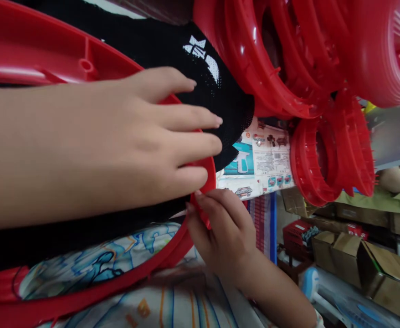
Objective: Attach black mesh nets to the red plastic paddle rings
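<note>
My left hand (131,141) lies flat, fingers stretched out and open, on black knitted fabric (172,50) with a white mark, pulled over a large red plastic hoop (43,50). Its fingertips rest near the hoop's rim (211,175). From the lower right, my right hand (220,232) pinches that rim between thumb and fingers at the hoop's right end. The hoop's lower edge (125,278) curves across printed blue-and-white cloth (118,255) on my lap.
Stacks of red plastic rings (289,59) hang at the top right, with another red ring stack (330,155) below them. A printed product box (261,159) sits behind the hoop. Cardboard boxes (374,269) and a red crate (297,234) fill the lower right.
</note>
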The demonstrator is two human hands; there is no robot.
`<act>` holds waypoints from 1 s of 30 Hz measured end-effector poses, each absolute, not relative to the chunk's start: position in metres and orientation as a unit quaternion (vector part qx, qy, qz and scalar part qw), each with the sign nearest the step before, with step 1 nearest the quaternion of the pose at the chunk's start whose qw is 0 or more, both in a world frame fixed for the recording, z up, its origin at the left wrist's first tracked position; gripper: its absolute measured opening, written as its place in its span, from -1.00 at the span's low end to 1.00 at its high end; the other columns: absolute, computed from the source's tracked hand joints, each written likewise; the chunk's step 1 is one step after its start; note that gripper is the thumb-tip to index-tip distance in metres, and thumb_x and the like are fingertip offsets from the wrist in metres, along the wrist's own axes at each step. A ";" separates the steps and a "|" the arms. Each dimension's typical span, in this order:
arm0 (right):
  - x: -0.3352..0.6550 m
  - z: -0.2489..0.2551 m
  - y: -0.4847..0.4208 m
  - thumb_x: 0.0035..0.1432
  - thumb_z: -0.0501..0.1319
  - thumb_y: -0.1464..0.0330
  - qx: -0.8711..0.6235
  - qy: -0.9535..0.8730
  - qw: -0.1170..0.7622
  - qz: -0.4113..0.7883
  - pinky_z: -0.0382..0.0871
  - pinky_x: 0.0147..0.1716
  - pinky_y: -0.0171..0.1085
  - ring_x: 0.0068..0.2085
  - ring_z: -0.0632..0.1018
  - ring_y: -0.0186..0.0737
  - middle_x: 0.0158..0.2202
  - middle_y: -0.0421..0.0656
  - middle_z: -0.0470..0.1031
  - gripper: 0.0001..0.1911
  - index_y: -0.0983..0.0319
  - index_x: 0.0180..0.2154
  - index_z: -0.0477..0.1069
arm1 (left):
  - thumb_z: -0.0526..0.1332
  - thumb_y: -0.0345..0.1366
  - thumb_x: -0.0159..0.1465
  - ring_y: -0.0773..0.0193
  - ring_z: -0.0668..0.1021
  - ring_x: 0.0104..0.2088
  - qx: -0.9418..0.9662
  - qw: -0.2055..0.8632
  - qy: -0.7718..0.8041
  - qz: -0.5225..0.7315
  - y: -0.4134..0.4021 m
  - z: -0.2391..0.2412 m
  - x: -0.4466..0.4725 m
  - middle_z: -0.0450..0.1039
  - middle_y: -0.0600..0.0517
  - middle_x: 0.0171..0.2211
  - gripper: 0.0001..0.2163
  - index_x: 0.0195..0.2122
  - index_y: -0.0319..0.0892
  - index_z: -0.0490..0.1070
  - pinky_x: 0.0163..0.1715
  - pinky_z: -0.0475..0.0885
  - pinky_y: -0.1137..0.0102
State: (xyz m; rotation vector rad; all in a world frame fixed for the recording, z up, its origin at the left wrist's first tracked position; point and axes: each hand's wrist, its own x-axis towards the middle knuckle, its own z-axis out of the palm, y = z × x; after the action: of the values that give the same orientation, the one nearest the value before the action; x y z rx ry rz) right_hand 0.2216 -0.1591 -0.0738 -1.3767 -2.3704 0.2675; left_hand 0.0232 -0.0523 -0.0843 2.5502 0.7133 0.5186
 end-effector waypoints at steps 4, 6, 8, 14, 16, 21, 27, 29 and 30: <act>0.216 -0.078 -0.149 0.18 0.13 0.53 -0.483 -0.847 0.213 0.062 0.44 -0.38 -0.25 -0.37 0.43 -0.25 -0.43 -0.11 0.43 -0.89 0.30 -0.37 0.41 | -0.23 -0.29 0.28 -0.01 0.42 0.13 0.960 0.189 0.173 0.115 -0.046 -0.079 0.031 0.45 0.04 -0.24 -0.56 -0.39 -0.10 0.47 0.17 0.13 -0.15; 0.211 -0.079 -0.135 0.20 0.10 0.54 -0.466 -0.857 0.215 0.038 0.39 -0.39 -0.24 -0.39 0.39 -0.25 -0.46 -0.13 0.39 -0.79 0.26 -0.46 0.39 | -0.11 -0.31 0.26 -0.01 0.44 0.10 0.963 0.171 0.187 0.088 -0.034 -0.078 0.029 0.45 0.06 -0.21 -0.67 -0.34 -0.08 0.48 0.12 0.20 -0.12; 0.207 -0.078 -0.115 0.23 0.06 0.54 -0.444 -0.870 0.213 0.008 0.34 -0.37 -0.23 -0.39 0.36 -0.24 -0.48 -0.13 0.36 -0.71 0.24 -0.51 0.38 | 0.01 -0.29 0.24 0.01 0.45 0.07 0.966 0.131 0.208 0.075 -0.019 -0.076 0.022 0.44 0.08 -0.17 -0.76 -0.29 -0.04 0.49 0.08 0.25 -0.07; 0.201 -0.078 -0.060 0.31 0.03 0.48 -0.405 -0.881 0.240 -0.053 0.33 -0.31 -0.23 -0.34 0.35 -0.23 -0.39 -0.08 0.41 -0.73 0.33 -0.28 0.50 | -0.04 -0.31 0.35 0.09 0.45 -0.19 0.948 -0.048 0.301 0.091 -0.005 -0.072 -0.005 0.40 -0.15 -0.10 -0.70 -0.25 -0.21 0.50 -0.18 0.41 0.13; 0.204 -0.081 -0.052 0.30 0.05 0.48 -0.388 -0.885 0.254 -0.032 0.36 -0.30 -0.24 -0.33 0.38 -0.24 -0.38 -0.09 0.42 -0.75 0.33 -0.27 0.51 | -0.04 -0.29 0.36 0.10 0.44 -0.24 0.935 -0.068 0.331 0.108 -0.013 -0.076 -0.008 0.40 -0.15 -0.11 -0.69 -0.27 -0.20 0.50 -0.22 0.41 0.17; 0.215 -0.083 -0.046 0.26 0.11 0.51 -0.310 -0.915 0.259 -0.001 0.45 -0.25 -0.22 -0.28 0.46 -0.23 -0.33 -0.04 0.49 -0.81 0.35 -0.22 0.51 | 0.01 -0.30 0.34 0.08 0.47 -0.23 0.901 -0.074 0.405 0.135 -0.031 -0.092 -0.011 0.41 -0.11 -0.10 -0.76 -0.28 -0.14 0.48 -0.28 0.40 0.19; 0.217 -0.084 -0.046 0.25 0.13 0.50 -0.335 -0.908 0.252 0.025 0.47 -0.23 -0.21 -0.27 0.47 -0.23 -0.32 -0.04 0.49 -0.83 0.35 -0.24 0.50 | 0.05 -0.28 0.33 0.05 0.51 -0.23 0.900 -0.055 0.416 0.121 -0.027 -0.086 -0.012 0.46 -0.09 -0.14 -0.78 -0.33 -0.13 0.47 -0.30 0.40 0.18; 0.215 -0.087 -0.046 0.25 0.12 0.50 -0.348 -0.902 0.254 0.034 0.47 -0.22 -0.20 -0.27 0.47 -0.23 -0.32 -0.05 0.48 -0.83 0.34 -0.24 0.50 | 0.08 -0.31 0.31 0.00 0.52 -0.19 0.905 -0.070 0.402 0.125 -0.028 -0.080 -0.008 0.48 -0.13 -0.10 -0.82 -0.27 -0.15 0.48 -0.29 0.41 0.14; 0.215 -0.088 -0.046 0.25 0.11 0.50 -0.351 -0.901 0.255 0.035 0.47 -0.22 -0.20 -0.27 0.47 -0.23 -0.32 -0.04 0.48 -0.82 0.35 -0.25 0.50 | 0.09 -0.33 0.29 -0.02 0.52 -0.16 0.907 -0.079 0.391 0.136 -0.029 -0.077 -0.004 0.48 -0.15 -0.07 -0.83 -0.22 -0.18 0.47 -0.27 0.41 0.12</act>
State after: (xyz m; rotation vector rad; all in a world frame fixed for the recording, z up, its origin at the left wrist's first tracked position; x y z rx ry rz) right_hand 0.2148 -0.0459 -0.0875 -0.9528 -2.4460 0.0958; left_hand -0.0042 -0.0291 -0.0775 3.0011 1.2950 0.4486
